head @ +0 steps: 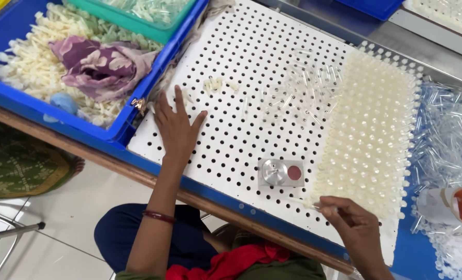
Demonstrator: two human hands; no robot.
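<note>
blue crate (13,103): cut off left | right hand (352,223) grip: contents perhaps a tube; too small

Assembly workshop: perforated board (251,98), bins of plastic parts (29,62).

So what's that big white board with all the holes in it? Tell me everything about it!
The white perforated board is a flat plastic-looking sheet with even rows of small round holes, lying tilted across the blue-edged table. Its right part is filled with upright cream-coloured tubes; the rest is mostly bare. A small metal block and loose clear tubes lie on it. The left hand rests flat on it; the right hand pinches a piece at its near edge.
</note>
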